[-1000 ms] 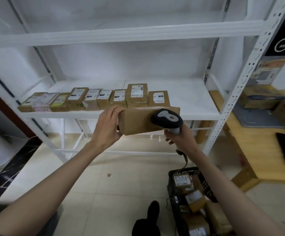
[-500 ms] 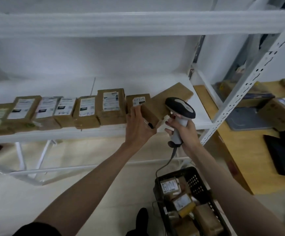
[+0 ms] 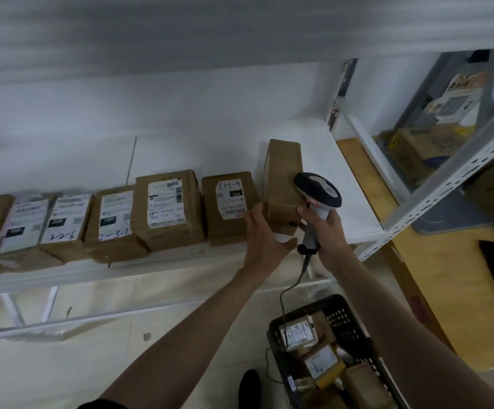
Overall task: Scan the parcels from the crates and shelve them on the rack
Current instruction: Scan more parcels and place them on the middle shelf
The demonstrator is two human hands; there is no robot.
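Note:
A plain brown parcel [image 3: 281, 172] lies lengthwise on the white rack shelf [image 3: 328, 178], at the right end of a row of labelled parcels [image 3: 167, 208]. My left hand [image 3: 265, 237] is at its near left corner, fingers straight and thumb spread, touching the cardboard. My right hand [image 3: 327, 231] grips the handle of a grey and black barcode scanner [image 3: 318, 188], whose head sits over the parcel's near right side. The scanner's cable hangs down to a black crate [image 3: 340, 317] on the floor, which holds several more parcels [image 3: 299, 333].
The rack's perforated white post [image 3: 446, 184] slants up at the right. Beyond it a wooden platform [image 3: 446, 290] carries cardboard boxes [image 3: 417, 143] and a dark flat item. The upper shelf beam [image 3: 240, 31] spans the top. A black shoe [image 3: 250, 388] stands beside the crate.
The parcel went from my left hand's grip in the air onto the shelf and swung lengthwise beside the row. My left hand has opened. The view has moved closer to the shelf.

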